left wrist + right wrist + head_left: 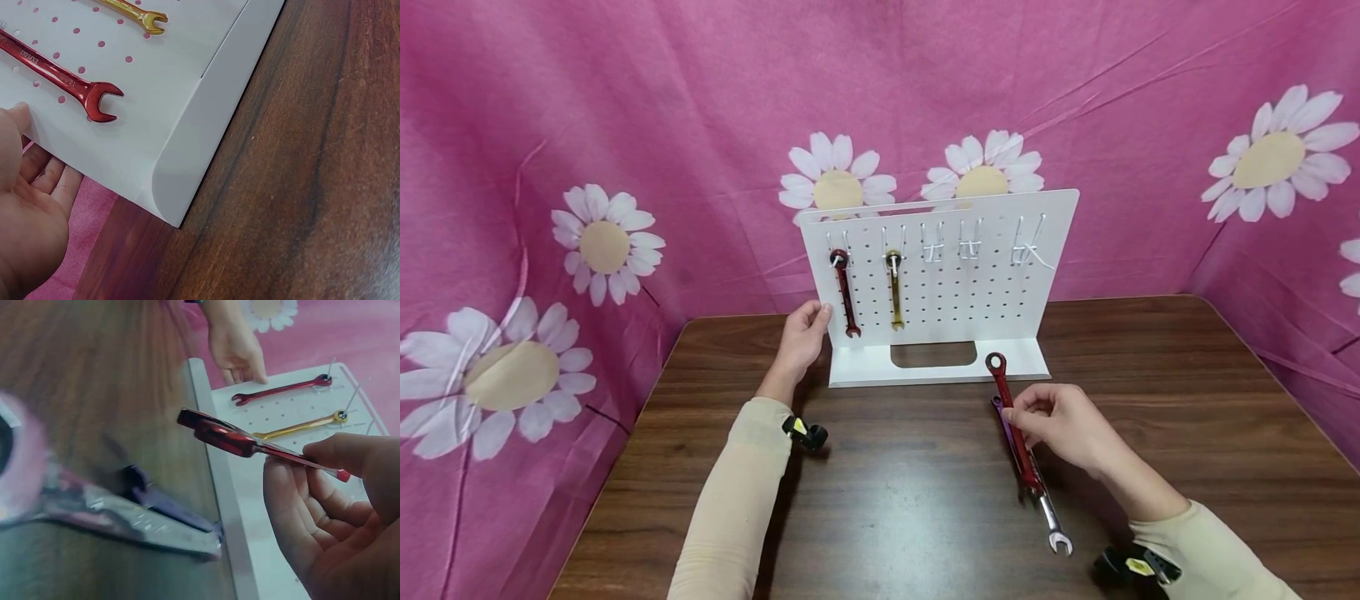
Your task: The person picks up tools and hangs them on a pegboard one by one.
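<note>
My left hand (802,340) grips the left edge of a white pegboard stand (940,312); in the left wrist view the thumb lies on the front and the other fingers go behind. My right hand (1067,425) pinches a red ratchet wrench (1019,446) between thumb and fingers, its ring end towards the board. Beneath it on the table lie a silver wrench (1051,521) and a purple wrench (175,509), both partly hidden by the held one in the head view. Another red wrench (846,296) and a gold wrench (895,292) hang by their ring ends on the board's hooks.
Three bare wire hooks (970,248) line the board's upper right. A cut-out slot (932,355) runs through its base. The stand rests on a dark wooden table (887,500), with a pink flowered cloth (722,125) around the back and sides.
</note>
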`<state>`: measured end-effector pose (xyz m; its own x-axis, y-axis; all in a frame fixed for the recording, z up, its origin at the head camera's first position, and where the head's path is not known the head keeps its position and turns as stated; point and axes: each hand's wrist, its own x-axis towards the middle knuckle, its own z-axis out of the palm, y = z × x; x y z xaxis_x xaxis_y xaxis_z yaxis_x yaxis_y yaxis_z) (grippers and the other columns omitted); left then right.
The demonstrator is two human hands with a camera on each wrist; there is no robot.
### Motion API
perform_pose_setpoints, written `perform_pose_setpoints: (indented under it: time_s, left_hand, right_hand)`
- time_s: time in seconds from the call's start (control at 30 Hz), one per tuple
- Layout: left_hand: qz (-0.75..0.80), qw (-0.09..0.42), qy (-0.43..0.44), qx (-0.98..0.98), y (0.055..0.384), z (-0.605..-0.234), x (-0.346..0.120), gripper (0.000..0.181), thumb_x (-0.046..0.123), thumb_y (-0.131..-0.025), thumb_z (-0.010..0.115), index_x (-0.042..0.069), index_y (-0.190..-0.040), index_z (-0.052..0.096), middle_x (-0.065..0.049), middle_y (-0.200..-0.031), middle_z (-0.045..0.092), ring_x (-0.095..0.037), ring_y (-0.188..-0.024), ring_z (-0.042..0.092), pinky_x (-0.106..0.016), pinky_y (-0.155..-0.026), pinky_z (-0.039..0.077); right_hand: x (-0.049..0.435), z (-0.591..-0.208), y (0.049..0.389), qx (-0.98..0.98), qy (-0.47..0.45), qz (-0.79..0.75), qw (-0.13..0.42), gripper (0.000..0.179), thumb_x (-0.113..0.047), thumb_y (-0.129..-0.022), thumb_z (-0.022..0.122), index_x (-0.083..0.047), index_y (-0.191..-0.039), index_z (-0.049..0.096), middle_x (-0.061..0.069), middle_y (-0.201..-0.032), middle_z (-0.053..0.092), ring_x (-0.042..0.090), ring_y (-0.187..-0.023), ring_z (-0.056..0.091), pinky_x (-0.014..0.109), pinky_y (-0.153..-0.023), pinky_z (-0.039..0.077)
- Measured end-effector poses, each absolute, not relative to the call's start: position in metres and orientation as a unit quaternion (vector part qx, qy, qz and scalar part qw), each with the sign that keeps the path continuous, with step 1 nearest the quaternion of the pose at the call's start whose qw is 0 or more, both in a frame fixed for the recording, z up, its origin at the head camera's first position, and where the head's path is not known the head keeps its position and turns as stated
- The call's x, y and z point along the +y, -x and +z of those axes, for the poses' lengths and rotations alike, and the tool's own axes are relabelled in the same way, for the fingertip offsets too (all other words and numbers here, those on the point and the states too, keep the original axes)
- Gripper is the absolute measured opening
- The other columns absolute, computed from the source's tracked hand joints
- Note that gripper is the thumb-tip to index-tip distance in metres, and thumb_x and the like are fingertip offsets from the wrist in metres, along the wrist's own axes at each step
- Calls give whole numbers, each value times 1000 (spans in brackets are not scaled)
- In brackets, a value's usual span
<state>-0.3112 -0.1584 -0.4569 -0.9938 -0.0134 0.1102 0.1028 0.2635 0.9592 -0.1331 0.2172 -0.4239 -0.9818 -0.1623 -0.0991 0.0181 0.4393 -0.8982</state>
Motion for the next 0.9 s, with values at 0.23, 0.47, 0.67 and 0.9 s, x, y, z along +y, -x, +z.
perform_pose_setpoints:
  time_s: [0.23, 0.47, 0.67, 0.9]
  left_hand:
    - [-608, 43, 23, -792, 311, -456, -158, 32, 23, -115, 55, -5, -123, 69, -17, -109, 70, -19, -98, 59, -36, -95, 51]
    - [-610, 47, 27, -791, 311, -456, -157, 31, 23, -114, 55, -4, -120, 70, -10, -99, 67, -14, -90, 54, -34, -88, 48]
    - [-614, 48, 25, -787, 311, -457, -157, 30, 22, -114, 57, -5, -119, 70, -9, -97, 67, -15, -91, 55, -35, -89, 49]
    - [-613, 49, 22, -788, 310, -457, -158, 30, 22, -114, 57, -5, -118, 69, -16, -102, 69, -21, -96, 58, -36, -92, 50]
  right_hand:
    - [213, -416, 145, 821, 39, -566, 64, 18, -5, -98, 76, 12, -103, 70, 2, -77, 72, 14, -63, 71, 37, -64, 65]
    - [210, -413, 150, 808, 44, -584, 61, 21, -4, -99, 75, 14, -109, 70, -2, -79, 74, 13, -66, 72, 38, -66, 66]
    - [206, -405, 156, 816, 46, -575, 53, 22, -6, -98, 76, 12, -108, 71, 2, -79, 75, 12, -66, 72, 38, -66, 66]
    - [198, -395, 164, 820, 52, -568, 49, 22, -8, -98, 78, 10, -108, 72, 0, -75, 72, 12, -62, 72, 34, -62, 64]
